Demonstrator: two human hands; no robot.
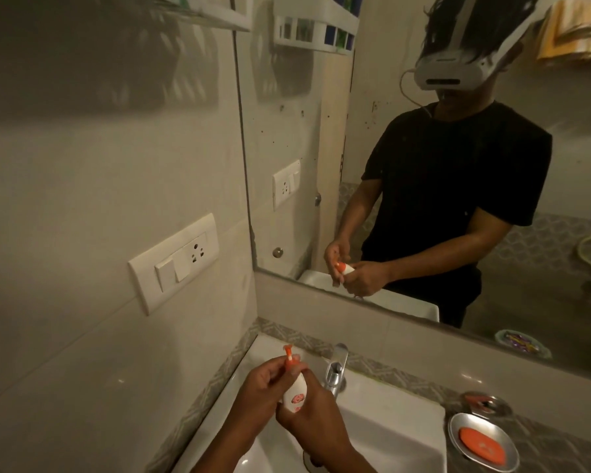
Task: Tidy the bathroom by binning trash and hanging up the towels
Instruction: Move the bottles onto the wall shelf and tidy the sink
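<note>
while the small white bottle point(296, 392) is held over the near left part of the sink point(389, 425), its body is gripped by the right hand point(307, 413), fingers curled round the lower half. the orange pump top point(289, 358) is pinched by the left hand point(263, 384), thumb and fingertips closed on its neck. both hands are thus clamped on the one item, above the basin and just left of the tap point(335, 370).

the bottle is judged to be light, rigid plastic, possibly near empty; this cannot be confirmed. a smooth, rounded surface is noted, and slipping is considered likely if hands or bottle are wet. the pump stem is judged the weakest part and should not bear the load; a hold round the waisted middle of the body is advised.

on the worktop at the right, a steel soap dish point(458, 435) with an orange soap bar point(480, 445) is recorded. a yellow towel point(574, 29) is seen reflected in the mirror point(287, 131), far right. no bin is in view.
</note>
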